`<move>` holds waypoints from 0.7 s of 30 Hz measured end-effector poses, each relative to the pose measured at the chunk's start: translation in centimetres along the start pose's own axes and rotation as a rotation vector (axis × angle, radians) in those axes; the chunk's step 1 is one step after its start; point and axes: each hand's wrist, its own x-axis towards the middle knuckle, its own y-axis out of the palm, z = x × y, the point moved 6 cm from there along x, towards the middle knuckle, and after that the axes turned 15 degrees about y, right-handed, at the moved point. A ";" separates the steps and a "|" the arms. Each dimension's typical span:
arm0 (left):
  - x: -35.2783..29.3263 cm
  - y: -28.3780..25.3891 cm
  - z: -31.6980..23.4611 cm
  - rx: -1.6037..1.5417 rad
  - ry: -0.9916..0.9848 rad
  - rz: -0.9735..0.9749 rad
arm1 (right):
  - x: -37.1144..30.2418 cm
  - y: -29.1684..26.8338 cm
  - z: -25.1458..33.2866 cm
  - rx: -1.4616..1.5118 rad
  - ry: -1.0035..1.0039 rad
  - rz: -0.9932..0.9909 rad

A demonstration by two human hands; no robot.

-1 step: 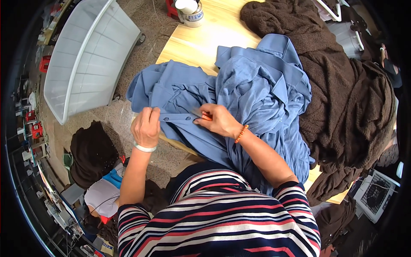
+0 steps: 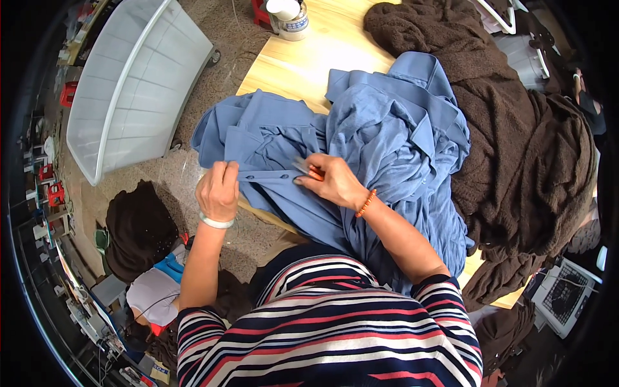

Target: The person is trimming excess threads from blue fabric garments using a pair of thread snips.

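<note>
A heap of blue button-up shirts (image 2: 387,135) lies on the wooden table, its lower part draped over the near edge. My left hand (image 2: 218,192) is closed, pinching one end of a blue button placket (image 2: 267,175) and drawing it straight. Two dark buttons show on that strip. At the strip's other end my right hand (image 2: 331,182) is closed around orange-handled thread snips (image 2: 315,171). Their metal tip is smeared by motion beside the fabric edge. Fingers hide most of the handle.
Brown fleecy fabric (image 2: 516,148) is piled along the right side of the table (image 2: 277,64). At the far edge stands a white tub (image 2: 294,26). A large white wheeled bin (image 2: 122,97) is left of the table, and a dark cloth bundle (image 2: 140,222) is below it.
My right hand and the thread snips have shifted very slightly; the metal tip now shows a little more clearly. My left hand keeps its pinch on the placket.
</note>
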 end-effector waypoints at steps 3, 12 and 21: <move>-2.7 1.3 1.0 0.049 -0.098 0.016 | -1.7 -0.5 0.9 -0.088 -0.188 -0.161; -7.9 4.4 -7.8 -1.184 -1.042 0.011 | -4.7 0.6 1.8 -0.347 -0.484 -0.305; -5.9 11.1 -9.8 -2.300 -1.285 -0.330 | -5.7 1.3 1.8 -0.343 -0.507 -0.232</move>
